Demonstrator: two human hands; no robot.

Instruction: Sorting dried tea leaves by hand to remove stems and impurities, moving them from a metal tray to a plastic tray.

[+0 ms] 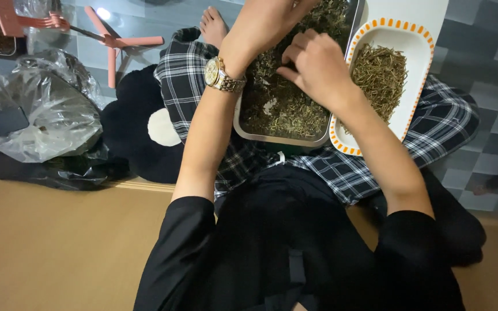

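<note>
The person sits cross-legged on the floor with a metal tray (278,137) of dried green herbs (283,103) on the lap and, touching its right edge, a white orange-rimmed dish (419,75) of bare stems (380,74). Sorting seems in hand. The left hand (260,26) reaches over the far herbs; I cannot tell its grip. The right hand (315,66) pinches a small sprig, fingers pressed together. Next calls for stripping it and moving the stem right into the dish.

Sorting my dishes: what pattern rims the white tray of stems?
Orange dashes around the white tray's rim, clearest in the head view.
</note>
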